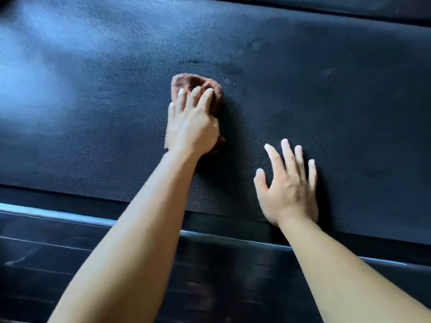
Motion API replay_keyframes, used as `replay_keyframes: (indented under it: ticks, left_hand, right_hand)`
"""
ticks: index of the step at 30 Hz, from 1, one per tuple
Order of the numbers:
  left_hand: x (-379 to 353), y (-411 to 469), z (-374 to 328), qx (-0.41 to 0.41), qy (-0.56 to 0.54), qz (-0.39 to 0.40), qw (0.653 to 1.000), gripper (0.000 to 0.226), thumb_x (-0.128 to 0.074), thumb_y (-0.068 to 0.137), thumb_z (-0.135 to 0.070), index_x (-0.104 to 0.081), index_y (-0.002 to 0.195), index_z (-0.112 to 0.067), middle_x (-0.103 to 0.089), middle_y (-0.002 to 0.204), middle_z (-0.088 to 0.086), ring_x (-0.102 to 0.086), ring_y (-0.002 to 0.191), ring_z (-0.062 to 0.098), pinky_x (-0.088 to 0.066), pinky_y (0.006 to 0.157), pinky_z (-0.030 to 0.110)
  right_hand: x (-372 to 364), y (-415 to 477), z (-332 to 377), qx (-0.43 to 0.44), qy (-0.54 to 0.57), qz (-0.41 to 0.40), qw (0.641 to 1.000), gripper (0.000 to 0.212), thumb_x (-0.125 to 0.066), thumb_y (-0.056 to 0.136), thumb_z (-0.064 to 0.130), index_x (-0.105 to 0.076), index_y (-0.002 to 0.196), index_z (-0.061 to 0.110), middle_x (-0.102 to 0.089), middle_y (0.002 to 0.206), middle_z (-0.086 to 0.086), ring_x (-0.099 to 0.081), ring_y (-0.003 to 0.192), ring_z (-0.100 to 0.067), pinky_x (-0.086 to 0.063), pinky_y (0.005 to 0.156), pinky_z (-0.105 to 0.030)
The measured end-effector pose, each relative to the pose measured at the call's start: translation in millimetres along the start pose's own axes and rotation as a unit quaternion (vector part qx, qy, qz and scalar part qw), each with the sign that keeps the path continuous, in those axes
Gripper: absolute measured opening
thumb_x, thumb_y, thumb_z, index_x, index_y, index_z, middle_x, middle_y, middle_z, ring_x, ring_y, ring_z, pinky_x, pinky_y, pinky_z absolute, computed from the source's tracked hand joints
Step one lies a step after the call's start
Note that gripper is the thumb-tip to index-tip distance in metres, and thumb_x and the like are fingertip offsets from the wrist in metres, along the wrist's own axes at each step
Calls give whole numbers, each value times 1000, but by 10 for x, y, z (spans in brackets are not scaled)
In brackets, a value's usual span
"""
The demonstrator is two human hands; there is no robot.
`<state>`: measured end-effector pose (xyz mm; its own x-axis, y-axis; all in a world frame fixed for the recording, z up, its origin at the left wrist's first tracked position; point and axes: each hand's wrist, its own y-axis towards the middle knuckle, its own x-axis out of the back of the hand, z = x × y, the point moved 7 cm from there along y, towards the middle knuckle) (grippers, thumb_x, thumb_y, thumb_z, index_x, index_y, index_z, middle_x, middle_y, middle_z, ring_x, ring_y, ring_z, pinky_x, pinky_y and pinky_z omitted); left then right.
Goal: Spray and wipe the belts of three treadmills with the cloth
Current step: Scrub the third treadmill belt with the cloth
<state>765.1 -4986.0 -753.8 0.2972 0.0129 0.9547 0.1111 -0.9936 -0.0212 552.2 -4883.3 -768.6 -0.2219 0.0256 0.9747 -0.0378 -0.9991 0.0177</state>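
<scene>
A dark, finely ribbed treadmill belt point(303, 94) fills most of the view. My left hand point(191, 127) presses a bunched brown cloth point(198, 83) flat onto the belt near its middle, fingers laid straight over the cloth. My right hand point(289, 185) rests palm-down on the belt near its front edge, fingers spread and holding nothing. Faint damp smears and a few small droplets point(233, 83) show on the belt just right of the cloth. No spray bottle is in view.
A black side rail point(70, 215) with a shiny edge runs along the belt's near side, and a dark ribbed foot deck point(58, 264) lies below it. The far side rail point(349, 10) crosses the top right.
</scene>
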Motion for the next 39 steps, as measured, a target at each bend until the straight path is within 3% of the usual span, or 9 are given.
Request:
replay_keyframes:
  ticks: [4,8,13,17,20,27,30,32,39]
  left_hand:
    - [-150,-251,-476,-67,-15,13,998,64,-46,92,-31,-29,154,-34,-26,163,-6,-14,153,26,-13,123,46]
    - [-132,-1004,-470,-119,-22,7,993,64,-41,87,-35,-39,150,-32,-36,158,-5,-24,150,25,-20,120,45]
    - [23,-1317,215,-37,-12,-7,999,64,-42,87,-36,-38,151,-33,-35,159,-5,-24,150,24,-20,121,47]
    - [87,-870,481,47,-24,-15,999,64,-46,90,-33,-33,153,-31,-27,163,-1,-14,153,26,-13,123,47]
    - [55,-449,330,51,-13,-21,998,64,-45,91,-34,-32,154,-28,-26,163,2,-14,152,29,-13,123,47]
    - [-140,-415,-510,-54,-7,19,998,64,-46,94,-31,-28,155,-31,-24,164,-4,-12,153,26,-12,123,46]
    - [-171,-860,-573,-144,10,40,989,65,-42,90,-35,-32,154,-29,-30,162,-3,-19,152,27,-19,122,48]
    - [-167,-1105,-423,-161,23,56,985,66,-37,89,-40,-30,155,-32,-29,162,-6,-18,152,25,-18,123,47]
    - [23,-820,119,-21,15,16,1000,68,-39,87,-38,-32,154,-27,-28,162,0,-18,152,29,-18,122,50]
  right_hand:
    - [-11,13,-2,-1,-9,5,1000,65,-26,88,53,-32,151,34,-15,165,1,-10,152,-25,-5,122,-51]
    - [-3,18,-3,-1,3,-2,1000,65,-28,88,53,-35,150,34,-18,164,1,-13,151,-26,-6,122,-52]
    - [14,-3,2,3,7,-10,1000,63,-29,90,53,-34,150,34,-19,164,0,-14,151,-27,-7,122,-52]
    - [8,-1,3,5,10,-12,1000,62,-28,91,53,-34,150,34,-20,164,-1,-14,151,-27,-7,122,-53]
    - [5,-3,2,5,16,-13,1000,62,-29,91,53,-35,149,34,-21,163,-1,-14,151,-27,-7,122,-53]
    - [66,13,-96,-2,122,-62,991,54,-33,87,35,-56,133,21,-39,156,-4,-27,147,-28,-14,121,-50]
    - [163,10,-167,12,169,-84,982,46,-39,87,26,-61,126,15,-45,151,-9,-31,144,-35,-22,118,-54]
    - [231,29,-289,19,135,-85,987,44,-45,87,27,-60,127,15,-44,151,-9,-30,144,-36,-21,117,-56]
    - [265,62,-937,-14,-16,-8,1000,60,-28,92,54,-40,147,33,-26,161,-7,-18,148,-36,-11,118,-60]
